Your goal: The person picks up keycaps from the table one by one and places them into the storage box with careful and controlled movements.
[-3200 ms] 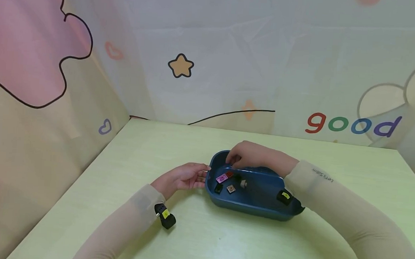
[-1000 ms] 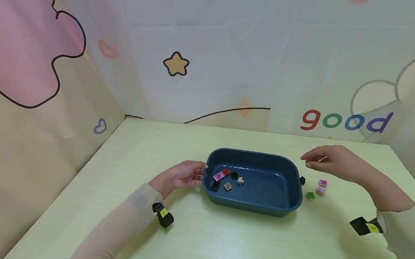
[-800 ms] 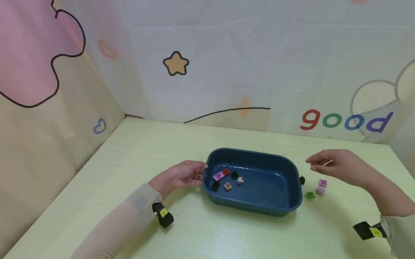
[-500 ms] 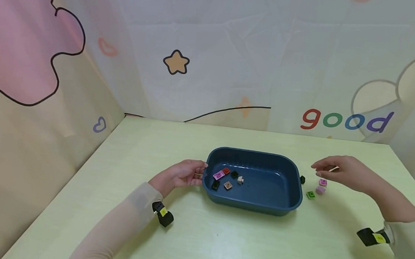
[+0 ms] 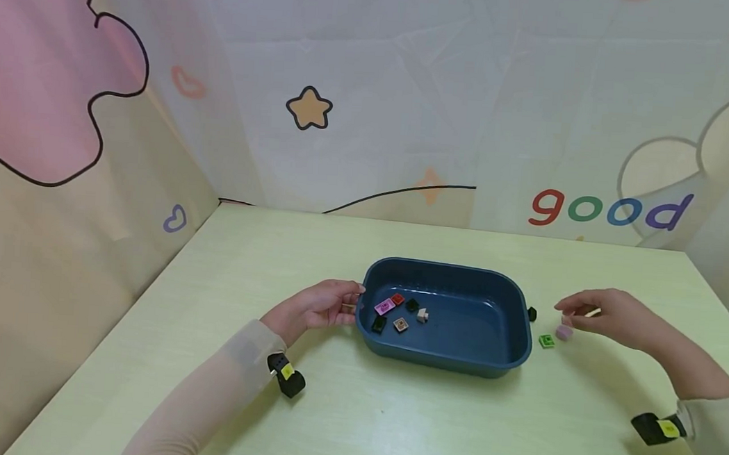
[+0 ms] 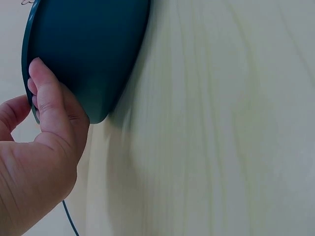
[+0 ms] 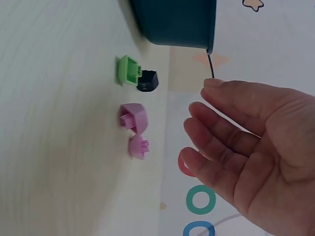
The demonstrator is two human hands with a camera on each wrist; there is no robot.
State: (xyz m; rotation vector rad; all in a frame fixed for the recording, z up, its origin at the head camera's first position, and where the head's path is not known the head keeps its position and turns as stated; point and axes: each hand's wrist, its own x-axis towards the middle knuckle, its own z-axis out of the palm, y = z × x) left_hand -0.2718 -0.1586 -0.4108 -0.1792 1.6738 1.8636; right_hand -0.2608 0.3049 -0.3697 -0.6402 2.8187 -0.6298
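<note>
My left hand [image 5: 318, 307] holds the left end of a dark blue tray [image 5: 450, 363], its thumb at the rim and its fingers against the outer wall in the left wrist view. Past the tray's right end, my right hand [image 5: 612, 318] hovers with loosely bent fingers and nothing in them. Under its fingertips in the head view are two pink keycaps; the right wrist view shows the larger pink keycap [image 7: 134, 118] beside the smaller pink keycap [image 7: 139, 147]. Near them lie a green keycap [image 5: 547, 341] and a black keycap [image 5: 532, 313].
Several keycaps lie inside the tray toward its left end: a wide pink keycap [image 5: 385, 307], a red keycap [image 5: 398, 299], a beige keycap [image 5: 400, 325], a white keycap [image 5: 422, 315] and dark ones. A printed curtain [image 5: 384, 117] stands behind the pale table [image 5: 352, 422].
My right hand has left the inside of the tray, swung right, then sunk toward the pink keycaps, covering the farther one. My left hand stays at the tray's left end.
</note>
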